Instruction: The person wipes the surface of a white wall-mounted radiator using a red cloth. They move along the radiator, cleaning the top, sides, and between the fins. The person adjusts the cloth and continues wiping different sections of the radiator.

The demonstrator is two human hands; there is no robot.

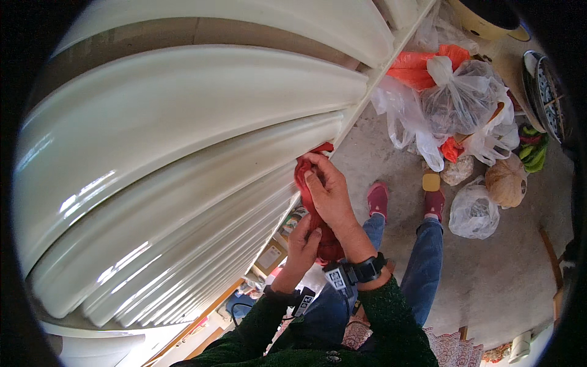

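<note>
A red cloth (328, 245) hangs bunched between my two hands, beside the edge of a white radiator with long glossy fins (192, 101). My right hand (331, 195) grips the upper part of the cloth near the radiator's lower rail, thumb and fingers pinched on it. Lower down, my left hand (300, 250) pinches the same cloth's edge. A bit of the cloth shows above my right hand, against the rail. Part of the cloth is hidden behind my right hand and wrist.
Knotted clear and white plastic bags (454, 101), with an orange-red bag (410, 69), lie on the concrete floor at the upper right. Near my feet are a bagged bundle (474, 215) and a brown round thing (506, 181). A cardboard box (270, 257) stands beyond the radiator's edge.
</note>
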